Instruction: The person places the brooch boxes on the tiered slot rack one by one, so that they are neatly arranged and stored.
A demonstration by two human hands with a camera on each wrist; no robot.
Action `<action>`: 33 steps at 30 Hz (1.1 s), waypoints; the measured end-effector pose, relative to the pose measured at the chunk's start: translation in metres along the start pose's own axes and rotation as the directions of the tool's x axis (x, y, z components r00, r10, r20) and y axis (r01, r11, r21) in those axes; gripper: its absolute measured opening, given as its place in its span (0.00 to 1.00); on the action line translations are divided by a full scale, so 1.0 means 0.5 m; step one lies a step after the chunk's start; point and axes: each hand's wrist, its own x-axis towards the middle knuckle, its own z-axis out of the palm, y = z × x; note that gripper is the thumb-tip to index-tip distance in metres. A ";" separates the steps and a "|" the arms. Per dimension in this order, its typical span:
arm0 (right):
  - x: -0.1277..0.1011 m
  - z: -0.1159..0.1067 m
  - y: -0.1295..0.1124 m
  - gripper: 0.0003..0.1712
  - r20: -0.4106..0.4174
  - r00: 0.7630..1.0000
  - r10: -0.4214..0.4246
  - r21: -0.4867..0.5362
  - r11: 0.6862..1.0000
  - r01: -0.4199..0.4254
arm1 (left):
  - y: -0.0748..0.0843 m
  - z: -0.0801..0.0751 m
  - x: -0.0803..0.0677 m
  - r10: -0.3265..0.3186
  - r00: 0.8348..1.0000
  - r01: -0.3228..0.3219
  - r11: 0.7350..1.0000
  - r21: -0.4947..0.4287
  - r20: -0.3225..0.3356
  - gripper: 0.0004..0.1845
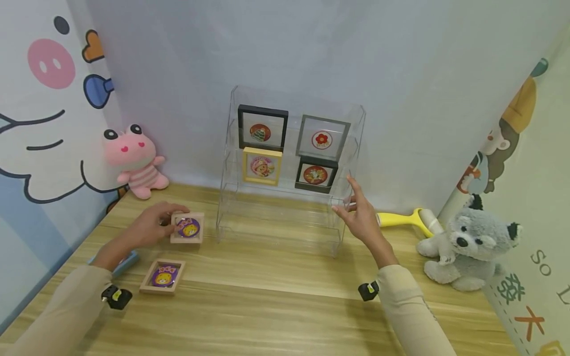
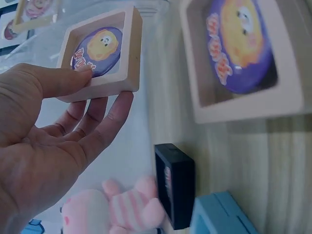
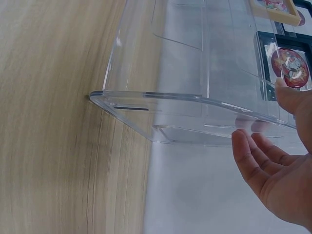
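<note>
Pale wooden frame with a purple badge, pinched by its left edge between thumb and fingers of the left hand, tilted up just off the surface, left of the clear acrylic shelf. Held by the rim, likely so the badge face stays unobstructed. Right hand open, fingers straight, resting against the shelf's right wall, seemingly steadying it. Second matching frame flat on the surface nearer the body. Four framed badges already upright on the upper tiers.

framed badges 6 | plush toys 2 | lint roller 1 | acrylic stand 1
</note>
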 end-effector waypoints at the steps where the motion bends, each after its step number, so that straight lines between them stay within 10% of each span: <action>1: 0.000 0.000 0.000 0.47 0.000 1.000 0.000 -0.001 1.000 0.000 | 0.005 -0.002 0.001 0.011 1.000 -0.011 1.000 0.003 -0.010 0.24; 16: 0.000 0.000 0.002 0.47 0.008 1.000 -0.005 0.002 1.000 0.005 | 0.107 -0.042 0.029 0.179 0.976 -0.176 0.984 0.038 -0.128 0.21; 33: -0.001 -0.001 0.001 0.47 0.012 1.000 0.002 0.008 1.000 -0.002 | 0.200 0.027 0.149 0.261 0.960 -0.270 0.958 -0.096 -0.100 0.21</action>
